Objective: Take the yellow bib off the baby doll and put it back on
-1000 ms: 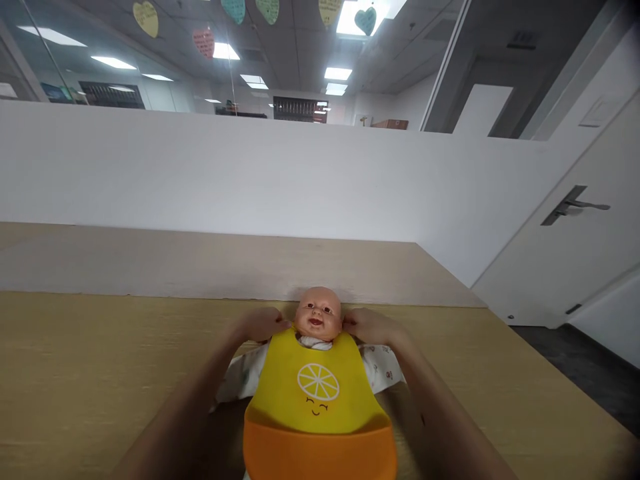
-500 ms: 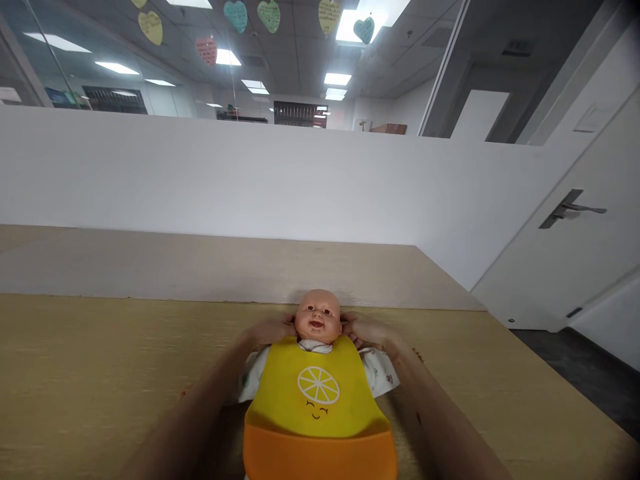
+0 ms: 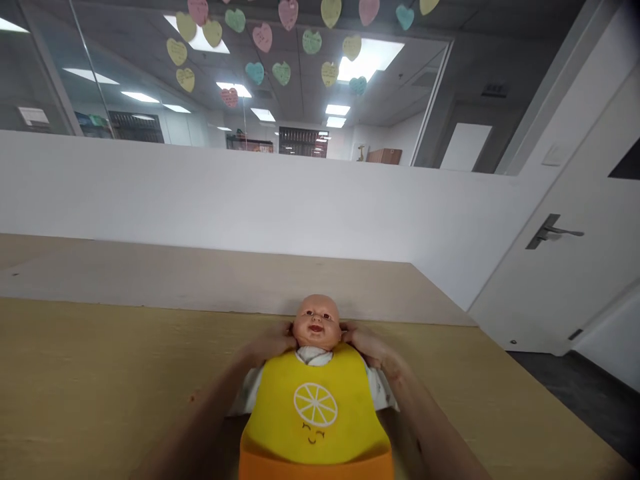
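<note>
A baby doll lies face up, its head toward the far side of the table. Over its white printed clothes lies a yellow bib with a white citrus slice, a smiling face and an orange pocket. My left hand is curled in at one side of the doll's neck, where the bib's strap runs. At the other side my right hand is closed in the same way at the opposite strap. The fingertips of both hands are hidden behind the neck and head.
The doll rests on a wooden table. A pale raised board runs along its back, against a white wall. Above is a window with heart-shaped notes. A door with a metal handle stands at right.
The view has tilted upward, so more heart notes show and less of the orange pocket. Both hands stay at the doll's neck, their fingers shifted slightly.
</note>
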Demonstrator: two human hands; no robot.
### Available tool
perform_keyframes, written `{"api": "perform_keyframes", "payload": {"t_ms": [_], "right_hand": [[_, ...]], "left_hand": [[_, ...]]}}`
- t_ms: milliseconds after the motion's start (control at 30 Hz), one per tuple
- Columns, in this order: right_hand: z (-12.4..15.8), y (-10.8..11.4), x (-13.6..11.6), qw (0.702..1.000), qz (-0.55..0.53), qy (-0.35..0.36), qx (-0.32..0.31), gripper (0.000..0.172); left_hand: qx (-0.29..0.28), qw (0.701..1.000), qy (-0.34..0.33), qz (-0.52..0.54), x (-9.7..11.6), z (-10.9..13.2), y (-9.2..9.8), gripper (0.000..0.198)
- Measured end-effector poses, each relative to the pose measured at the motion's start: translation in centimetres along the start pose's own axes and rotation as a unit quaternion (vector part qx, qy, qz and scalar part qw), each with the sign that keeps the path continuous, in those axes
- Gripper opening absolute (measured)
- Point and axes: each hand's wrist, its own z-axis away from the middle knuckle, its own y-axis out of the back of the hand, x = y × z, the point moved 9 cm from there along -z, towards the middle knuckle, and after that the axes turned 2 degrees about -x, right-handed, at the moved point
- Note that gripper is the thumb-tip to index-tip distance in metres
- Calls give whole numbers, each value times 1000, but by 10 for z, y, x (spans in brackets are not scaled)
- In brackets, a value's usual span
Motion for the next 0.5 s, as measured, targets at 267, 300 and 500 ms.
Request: {"api": "perform_keyframes", "payload": {"t_ms": [267, 300, 500], "right_hand": [[99, -46, -30, 996, -15, 82, 38, 54], [114, -50, -29, 995, -27, 83, 55, 56], [188, -82, 15, 981, 98, 155, 56, 24]], "left_hand": [[90, 987, -121, 47, 24, 85, -14, 37], [91, 985, -137, 59, 27, 98, -21, 36], [6, 988, -139, 70, 18, 172, -76, 41]]}}
